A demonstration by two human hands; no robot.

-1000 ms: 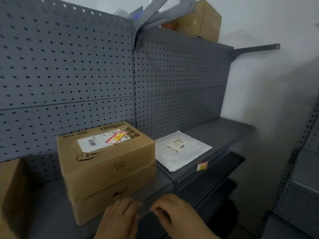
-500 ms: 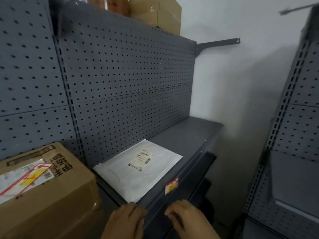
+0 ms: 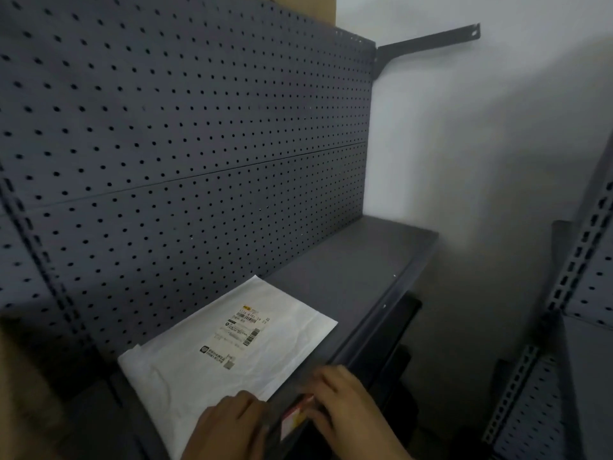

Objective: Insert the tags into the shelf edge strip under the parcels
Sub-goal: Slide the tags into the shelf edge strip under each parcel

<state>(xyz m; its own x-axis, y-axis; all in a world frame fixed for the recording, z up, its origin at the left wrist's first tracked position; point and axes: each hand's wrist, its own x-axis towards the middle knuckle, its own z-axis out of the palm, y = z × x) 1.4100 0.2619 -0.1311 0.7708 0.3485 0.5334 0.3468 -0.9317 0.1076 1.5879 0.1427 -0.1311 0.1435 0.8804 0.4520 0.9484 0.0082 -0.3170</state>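
A flat white parcel [image 3: 232,353] with a printed label lies on the dark grey shelf [image 3: 348,270]. Below its front corner, a small red, white and yellow tag [image 3: 295,415] sits in the shelf edge strip [image 3: 368,336]. My left hand [image 3: 225,426] rests with curled fingers on the shelf's front edge just left of the tag, over the parcel's near corner. My right hand [image 3: 345,406] touches the strip at the tag's right end, fingers bent over its top. The frame is blurred, so I cannot tell whether either hand pinches the tag.
A perforated grey back panel [image 3: 185,144] rises behind the shelf. A cardboard box edge [image 3: 16,376] shows at the far left. A white wall [image 3: 481,161] and a bracket [image 3: 428,44] stand to the right, with another grey shelving unit [image 3: 570,327] at the far right.
The view has swung right; the cardboard box has nearly left the frame. Both hands have travelled right along the shelf edge and now close in on the tag under the white parcel.
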